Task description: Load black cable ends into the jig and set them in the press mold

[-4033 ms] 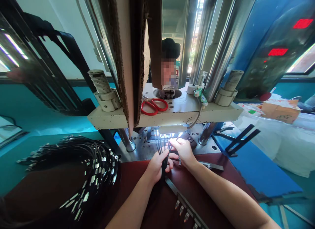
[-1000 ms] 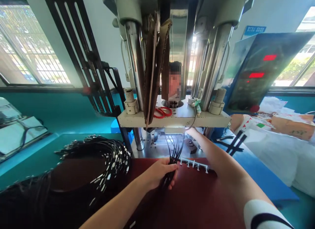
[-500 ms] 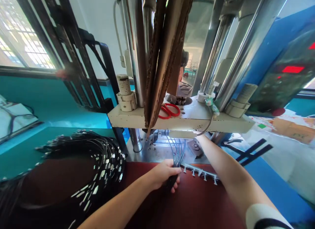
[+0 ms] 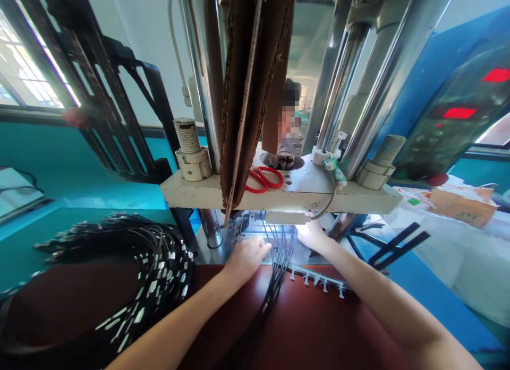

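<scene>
Black cables [image 4: 279, 274] run from a metal mould [image 4: 255, 224] under the press down over the dark red work surface. My left hand [image 4: 249, 256] is at the mould's front edge, left of the cables. Its fingers are curled, and their tips touch or nearly touch the leftmost cable; what they hold is hidden. Under the press plate, my right hand [image 4: 313, 236] reaches to the right side of the mould. Bright light and the lamp bar [image 4: 287, 217] hide its fingertips. A grey moulded strip with short prongs [image 4: 319, 280] lies right of the cables.
A large coil of black cables [image 4: 159, 264] with pale tags lies at the left. Red-handled scissors [image 4: 265, 180] and folded cardboard [image 4: 247, 120] rest on the press plate [image 4: 199, 192]. Steel columns flank it. A control panel [image 4: 450, 115] stands at right; a person is visible behind.
My left hand has let go of the cable bundle and moved up and left to the mould. The bundle now hangs onto the work surface. My right hand has come more into view.
</scene>
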Demonstrator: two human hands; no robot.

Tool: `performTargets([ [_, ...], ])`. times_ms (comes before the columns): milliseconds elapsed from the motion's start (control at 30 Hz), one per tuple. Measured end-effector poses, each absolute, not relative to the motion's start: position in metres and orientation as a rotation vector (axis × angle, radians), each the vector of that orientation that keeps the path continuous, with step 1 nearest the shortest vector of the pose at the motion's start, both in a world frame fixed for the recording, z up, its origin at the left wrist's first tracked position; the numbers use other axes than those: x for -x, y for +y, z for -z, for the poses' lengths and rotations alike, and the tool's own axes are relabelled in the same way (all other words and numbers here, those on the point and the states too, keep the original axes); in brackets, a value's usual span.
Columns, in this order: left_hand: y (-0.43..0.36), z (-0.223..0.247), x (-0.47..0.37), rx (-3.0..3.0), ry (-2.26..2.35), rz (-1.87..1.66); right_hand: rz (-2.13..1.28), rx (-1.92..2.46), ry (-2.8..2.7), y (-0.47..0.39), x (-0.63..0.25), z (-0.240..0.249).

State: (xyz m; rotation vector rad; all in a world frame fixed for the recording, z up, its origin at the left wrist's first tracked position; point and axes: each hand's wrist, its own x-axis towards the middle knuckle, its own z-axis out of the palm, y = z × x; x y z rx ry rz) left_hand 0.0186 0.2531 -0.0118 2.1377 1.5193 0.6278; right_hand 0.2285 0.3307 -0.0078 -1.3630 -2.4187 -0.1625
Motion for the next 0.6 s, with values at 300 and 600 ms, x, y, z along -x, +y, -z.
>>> performTargets([
  [300, 0.306, 0.036, -0.016, -3.05, 1.276, -0.552, 0.521, 1.22, -2.539, 0.318, -0.219, 0.021],
  [600, 0.312, 0.043, -0.012, -2.991, 1.288, -0.592, 0.409, 1.253, -2.581, 0.318, -0.237, 0.022],
])
